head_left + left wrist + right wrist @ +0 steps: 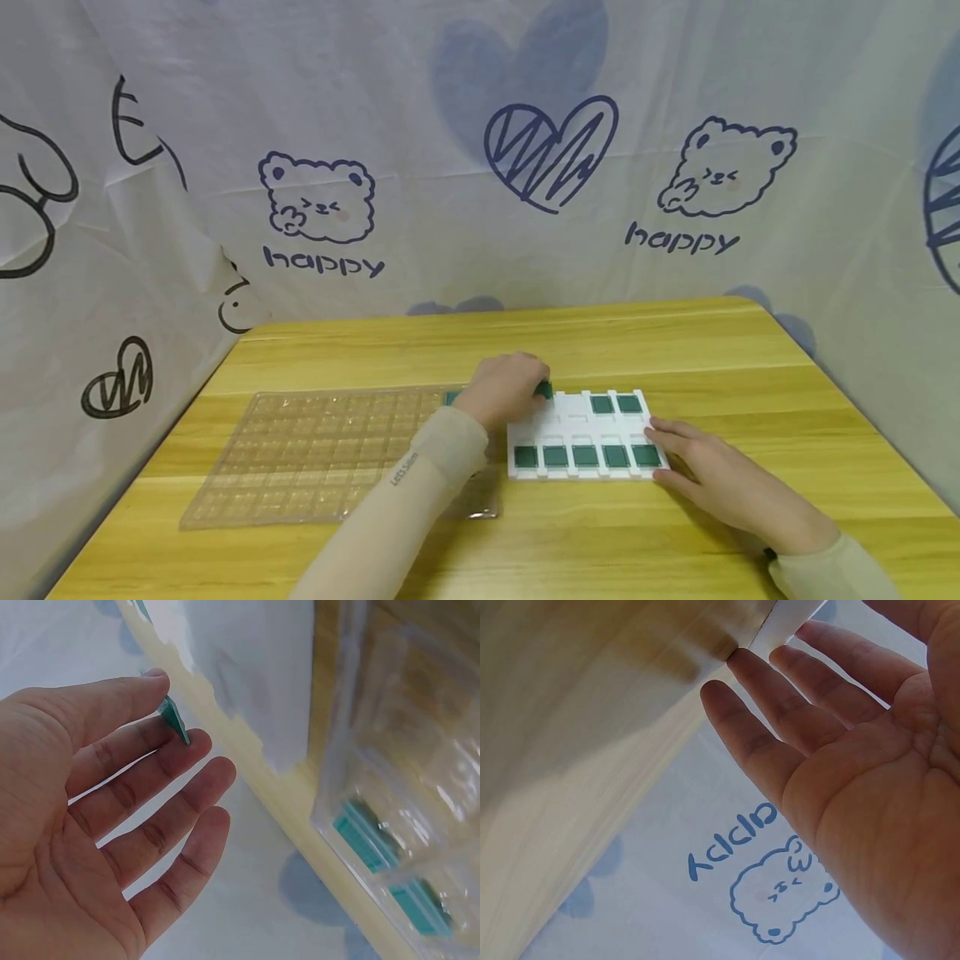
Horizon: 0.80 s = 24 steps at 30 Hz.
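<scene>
My left hand [504, 392] is over the back left part of a white slotted tray [573, 428]. In the left wrist view its thumb and a fingertip pinch a thin green square piece [174, 720], seen nearly edge-on, while the other fingers are spread. Green squares [584, 456] fill the tray's front row, and two more [628, 404] sit at the right of the back row. My right hand [716, 471] has its fingers extended, with fingertips at the white tray's right edge.
A clear plastic tray [322, 450] with many small pockets lies left of the white one, partly under my left forearm. Green pieces [365, 836] sit in pockets at its far right corner. Behind the wooden table [645, 333] hangs a printed white cloth [435, 208].
</scene>
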Available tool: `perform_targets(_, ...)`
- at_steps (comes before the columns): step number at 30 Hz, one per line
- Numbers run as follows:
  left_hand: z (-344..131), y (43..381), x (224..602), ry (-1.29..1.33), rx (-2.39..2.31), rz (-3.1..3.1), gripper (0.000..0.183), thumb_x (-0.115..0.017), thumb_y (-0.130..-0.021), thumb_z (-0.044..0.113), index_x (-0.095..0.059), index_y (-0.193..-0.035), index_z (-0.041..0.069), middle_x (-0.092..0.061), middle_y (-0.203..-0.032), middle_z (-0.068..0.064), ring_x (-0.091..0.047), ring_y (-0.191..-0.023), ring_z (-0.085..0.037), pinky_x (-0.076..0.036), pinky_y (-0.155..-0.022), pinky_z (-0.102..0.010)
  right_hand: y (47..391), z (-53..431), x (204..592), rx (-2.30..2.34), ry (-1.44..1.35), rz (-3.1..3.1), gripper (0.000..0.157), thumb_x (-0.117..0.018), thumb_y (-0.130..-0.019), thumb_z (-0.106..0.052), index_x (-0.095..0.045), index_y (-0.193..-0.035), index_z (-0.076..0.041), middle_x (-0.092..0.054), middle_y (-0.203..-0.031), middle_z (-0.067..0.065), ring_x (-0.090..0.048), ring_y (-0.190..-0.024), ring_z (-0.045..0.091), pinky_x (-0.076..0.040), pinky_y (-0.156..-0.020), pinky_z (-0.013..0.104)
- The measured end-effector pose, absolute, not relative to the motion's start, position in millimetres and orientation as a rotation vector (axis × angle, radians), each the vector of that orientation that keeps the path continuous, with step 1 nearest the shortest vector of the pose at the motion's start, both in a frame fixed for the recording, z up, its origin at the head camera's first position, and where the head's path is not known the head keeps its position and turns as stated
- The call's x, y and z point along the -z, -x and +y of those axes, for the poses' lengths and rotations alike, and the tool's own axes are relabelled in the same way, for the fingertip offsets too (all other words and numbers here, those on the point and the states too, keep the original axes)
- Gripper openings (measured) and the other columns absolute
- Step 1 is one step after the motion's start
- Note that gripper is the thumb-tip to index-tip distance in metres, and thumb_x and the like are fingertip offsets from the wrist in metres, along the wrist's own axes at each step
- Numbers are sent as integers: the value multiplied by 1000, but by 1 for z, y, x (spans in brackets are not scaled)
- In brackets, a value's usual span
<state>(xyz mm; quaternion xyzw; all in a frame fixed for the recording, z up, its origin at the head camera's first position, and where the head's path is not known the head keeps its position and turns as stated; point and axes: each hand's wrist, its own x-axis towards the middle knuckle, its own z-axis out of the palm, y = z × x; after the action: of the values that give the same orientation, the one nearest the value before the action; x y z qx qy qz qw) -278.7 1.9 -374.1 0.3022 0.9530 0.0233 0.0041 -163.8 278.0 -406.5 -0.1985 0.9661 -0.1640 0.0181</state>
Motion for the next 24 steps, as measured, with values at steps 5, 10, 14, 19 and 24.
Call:
perform_targets(5,-6,280,373,-952,-121,2995,9,-67,-95,23,-66,-86,23,-62,-85,8,-52,-73,-11,-44,-58,-29,163,278,407,509,619,3000,52,-69,-95,-27,-57,-139,-1,-54,-145,19,-55,-130,38,-47,-103,55)
perform_targets(10,-13,281,373,-956,-140,2996,10,-67,-95,22,-65,-86,23,-62,-84,8,-51,-73,-11,-44,-58,-28,164,278,407,512,628,3007,52,-69,-95,-26,-58,-139,-1,-54,-145,19,-55,-130,38,-47,-103,54)
perform_targets(14,-18,283,372,-952,-158,2991,10,-68,-95,22,-64,-85,21,-62,-84,7,-50,-71,-11,-43,-56,-28,164,279,407,517,616,3005,52,-68,-95,-26,-57,-139,0,-54,-145,19,-55,-131,38,-47,-104,54)
perform_targets(19,-25,285,372,-936,-150,3001,9,-69,-93,24,-65,-86,21,-63,-85,7,-51,-71,-11,-43,-56,-28,164,279,407,515,612,2993,53,-68,-95,-26,-56,-139,0,-53,-146,21,-54,-131,39,-46,-104,56)
perform_targets(24,-32,286,373,-928,-162,2996,4,-71,-93,24,-69,-92,20,-67,-89,7,-56,-74,-11,-47,-59,-28,164,279,407,504,634,3003,53,-67,-96,-27,-56,-140,-1,-53,-147,19,-54,-132,38,-46,-104,54)
